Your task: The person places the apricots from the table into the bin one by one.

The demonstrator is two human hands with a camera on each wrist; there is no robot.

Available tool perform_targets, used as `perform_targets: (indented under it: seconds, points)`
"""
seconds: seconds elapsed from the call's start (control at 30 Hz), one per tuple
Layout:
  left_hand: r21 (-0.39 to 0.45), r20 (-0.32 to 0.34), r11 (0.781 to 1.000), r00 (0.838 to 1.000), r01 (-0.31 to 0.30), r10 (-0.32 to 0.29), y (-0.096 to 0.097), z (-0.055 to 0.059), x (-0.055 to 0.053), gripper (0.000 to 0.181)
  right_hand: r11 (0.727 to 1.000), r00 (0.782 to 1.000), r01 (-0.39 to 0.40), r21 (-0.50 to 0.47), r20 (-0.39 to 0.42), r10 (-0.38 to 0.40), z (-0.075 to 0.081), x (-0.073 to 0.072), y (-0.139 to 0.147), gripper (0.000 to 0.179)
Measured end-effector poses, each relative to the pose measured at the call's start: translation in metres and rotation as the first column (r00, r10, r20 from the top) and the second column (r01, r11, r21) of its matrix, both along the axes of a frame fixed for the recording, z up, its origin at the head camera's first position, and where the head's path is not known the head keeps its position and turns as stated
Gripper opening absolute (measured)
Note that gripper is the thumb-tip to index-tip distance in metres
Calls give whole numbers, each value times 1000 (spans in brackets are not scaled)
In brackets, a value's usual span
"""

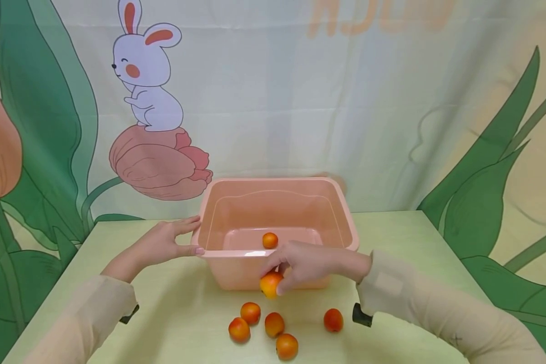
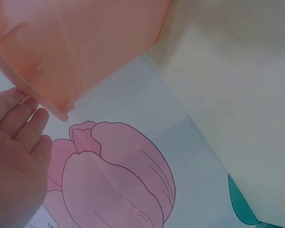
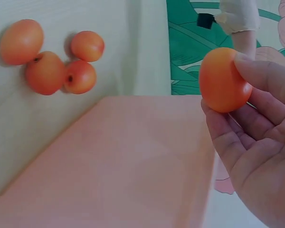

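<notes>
A pink plastic tub (image 1: 273, 270) stands on the table with one orange-red fruit (image 1: 270, 240) on its floor. At the tub's left rim, my left hand (image 1: 164, 243) rests with fingers extended against the edge and thumb by the front corner. In the left wrist view its fingertips (image 2: 38, 116) touch under the rim's lip. My right hand (image 1: 305, 263) pinches another orange-red fruit (image 3: 223, 80) between thumb and fingers, in front of the tub's near wall. Closer to me lie several loose fruits, among them a pair (image 1: 239, 330) at the left and a lone one (image 1: 333, 320) at the right.
A pale green tabletop (image 1: 387, 232) carries the tub near its far edge. Right behind it hangs a printed cloth (image 1: 273, 101) with a rabbit, tulips and big leaves. Dark clip-like pieces (image 1: 362, 315) show at both sleeves.
</notes>
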State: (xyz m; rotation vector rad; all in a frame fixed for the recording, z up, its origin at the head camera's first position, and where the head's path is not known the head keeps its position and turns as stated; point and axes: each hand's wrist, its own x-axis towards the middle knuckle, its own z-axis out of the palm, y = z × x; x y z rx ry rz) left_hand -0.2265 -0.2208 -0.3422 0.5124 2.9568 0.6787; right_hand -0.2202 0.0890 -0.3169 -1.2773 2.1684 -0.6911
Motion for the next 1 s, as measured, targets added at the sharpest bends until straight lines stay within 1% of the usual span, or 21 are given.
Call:
perform_targets:
  seconds: [0.17,0.3,0.4,0.47,0.53,0.63,0.8,0.93,1.0]
  points:
    - [-1,4,1000,1000,-4,4,0,1,1,86,1000,997,-27,0,-66,27,14,-1,-3,32]
    - [-4,6,1000,1000,-10,10,-1,2,2,86,999,994,-39,-13,-100,38,25,-7,-5,33]
    - [-3,2,1000,1000,-9,9,-1,2,3,86,998,995,-46,-42,-90,42,32,-13,-6,32]
    - [1,-3,1000,1000,-7,7,-2,3,3,85,998,996,-37,-52,-89,32,35,-17,-7,32]
    - [3,-9,1000,1000,-1,1,-2,2,3,85,999,997,-20,-49,-80,16,38,-21,-8,32]
    - [7,-11,1000,1000,0,0,-3,1,3,85,999,997,-16,-43,-78,13,40,-26,-10,33]
    - [7,-6,1000,1000,-1,1,-3,0,1,87,999,996,-25,-38,-88,21,43,-34,-13,34]
    - [3,3,1000,1000,-4,4,-2,0,1,88,999,995,3,-32,-95,-6,46,-42,-16,32]
    - [3,7,1000,1000,-4,4,-1,0,0,88,999,996,29,-28,-79,-32,46,-47,-17,30]
